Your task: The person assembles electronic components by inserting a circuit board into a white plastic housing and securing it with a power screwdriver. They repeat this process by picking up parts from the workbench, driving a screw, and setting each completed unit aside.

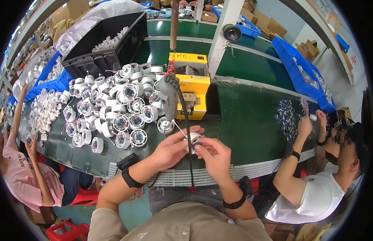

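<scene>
1. Setting: a workshop line with a dark green desk (250, 120), its near edge trimmed with a pale perforated strip; cardboard boxes and blue bins stand along the far side.
2. Left hand (170, 149): closed around a small white round part (193, 141), held just above the desk's near edge, with the thumb lying over its top.
3. Right hand (214, 154): fingertips pinched narrow at the part's front face, touching it. A thin white wire runs up and left from the part.
4. Just beyond the hands, a grey power tool (168, 94) hangs upright, its black cable (188, 132) dropping between the hands.
5. Behind the tool stands a yellow machine (191, 88), touching a black tray on its right.
6. To the left, a heap of white round parts (114, 104) covers the desk; a black crate (102, 44) holding more sits behind it.
7. Right side: another person in a white shirt (311, 197) works at a pile of small blue pieces (286, 114).
8. Left edge: a person in a pink shirt (19, 172) reaches onto the desk.
</scene>
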`<state>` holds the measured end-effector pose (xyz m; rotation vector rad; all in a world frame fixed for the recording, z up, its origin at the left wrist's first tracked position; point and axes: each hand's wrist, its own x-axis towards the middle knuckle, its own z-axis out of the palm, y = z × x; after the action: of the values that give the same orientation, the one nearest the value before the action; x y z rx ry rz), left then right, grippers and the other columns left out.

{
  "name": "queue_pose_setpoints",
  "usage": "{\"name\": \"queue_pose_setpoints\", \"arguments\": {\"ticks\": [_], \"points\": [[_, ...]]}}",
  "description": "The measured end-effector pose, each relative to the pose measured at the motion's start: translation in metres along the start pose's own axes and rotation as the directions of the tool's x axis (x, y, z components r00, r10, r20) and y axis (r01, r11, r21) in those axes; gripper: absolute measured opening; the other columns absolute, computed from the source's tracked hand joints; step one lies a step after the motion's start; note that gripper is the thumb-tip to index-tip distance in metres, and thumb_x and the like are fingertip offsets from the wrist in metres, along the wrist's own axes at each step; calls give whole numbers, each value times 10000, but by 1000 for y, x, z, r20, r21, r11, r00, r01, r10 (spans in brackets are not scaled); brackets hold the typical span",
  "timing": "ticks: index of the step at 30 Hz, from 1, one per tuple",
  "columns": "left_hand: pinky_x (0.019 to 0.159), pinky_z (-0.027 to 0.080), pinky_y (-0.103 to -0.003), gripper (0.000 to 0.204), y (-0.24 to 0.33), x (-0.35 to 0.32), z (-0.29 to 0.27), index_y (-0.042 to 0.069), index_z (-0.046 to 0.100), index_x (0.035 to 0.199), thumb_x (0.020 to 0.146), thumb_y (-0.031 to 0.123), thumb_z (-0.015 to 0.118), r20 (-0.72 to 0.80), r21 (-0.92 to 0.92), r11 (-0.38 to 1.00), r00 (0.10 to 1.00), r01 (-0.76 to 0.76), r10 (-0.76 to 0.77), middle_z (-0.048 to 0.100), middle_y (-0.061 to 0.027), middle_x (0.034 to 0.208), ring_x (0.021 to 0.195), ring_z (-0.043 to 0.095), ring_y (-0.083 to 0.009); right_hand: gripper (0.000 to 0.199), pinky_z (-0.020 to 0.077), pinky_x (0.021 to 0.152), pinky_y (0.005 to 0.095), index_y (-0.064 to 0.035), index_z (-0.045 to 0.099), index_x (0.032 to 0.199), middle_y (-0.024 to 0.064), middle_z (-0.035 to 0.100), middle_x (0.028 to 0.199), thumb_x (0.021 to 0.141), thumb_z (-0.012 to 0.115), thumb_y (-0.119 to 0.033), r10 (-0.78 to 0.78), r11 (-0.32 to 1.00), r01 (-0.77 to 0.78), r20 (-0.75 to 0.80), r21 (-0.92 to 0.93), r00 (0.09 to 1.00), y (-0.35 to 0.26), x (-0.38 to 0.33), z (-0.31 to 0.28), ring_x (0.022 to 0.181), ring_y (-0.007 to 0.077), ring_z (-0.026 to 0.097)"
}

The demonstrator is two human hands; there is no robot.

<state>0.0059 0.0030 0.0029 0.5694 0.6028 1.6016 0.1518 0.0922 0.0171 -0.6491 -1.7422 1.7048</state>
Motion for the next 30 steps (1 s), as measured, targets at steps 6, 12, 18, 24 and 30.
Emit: {"name": "queue_pose_setpoints", "arguments": {"ticks": [6, 12, 18, 24, 30], "points": [[1086, 325, -415, 622, -9, 0, 2, 38, 200, 1483, 961, 159, 517, 59, -29, 997, 995, -73, 75, 336, -159, 1477, 1299, 422, -255, 335, 524, 751, 231, 37, 568, 1143, 94, 615, 1051, 820, 655, 66, -310, 938, 262, -208, -226, 928, -5, 6, 13, 904, 165, 628], [939, 489, -346, 547, -9, 2, -7, 9, 310, 1426, 958, 154, 555, -77, 507, 857, 995, 96, -66, 515, -92, 1264, 1133, 524, -175, 429, 528, 793, 263, 41, 523, 1226, 118, 635, 1070, 818, 656, 57, 7, 993, 3, 80, -120, 997, 17, 10, -16, 942, 171, 638], [712, 599, -291, 322, -13, 2, -18, -54, 531, 1195, 911, 96, 565, -318, 565, 784, 945, 256, -80, 622, -104, 1079, 926, 632, -172, 761, 488, 900, 345, 19, 394, 1372, 154, 609, 1171, 730, 785, -105, -378, 828, 364, 56, -427, 924, -18, 59, 27, 1050, 226, 608], [643, 566, -296, 412, -7, 2, -24, -65, 546, 1221, 858, 129, 536, -362, 666, 694, 932, 274, -20, 688, -176, 940, 654, 697, -201, 717, 511, 785, 326, 8, 301, 1391, 122, 623, 973, 803, 676, -155, -484, 829, 482, 69, -284, 873, -4, 105, 57, 837, 198, 624], [637, 577, -275, 336, -2, 5, -23, -74, 553, 1187, 892, 88, 546, -466, 595, 728, 884, 341, -34, 673, -133, 951, 742, 680, -167, 569, 460, 485, 293, -5, 233, 1396, 78, 497, 667, 903, 477, -151, -577, 764, 625, -261, 160, 774, -33, 129, 65, 492, 157, 478]]}}
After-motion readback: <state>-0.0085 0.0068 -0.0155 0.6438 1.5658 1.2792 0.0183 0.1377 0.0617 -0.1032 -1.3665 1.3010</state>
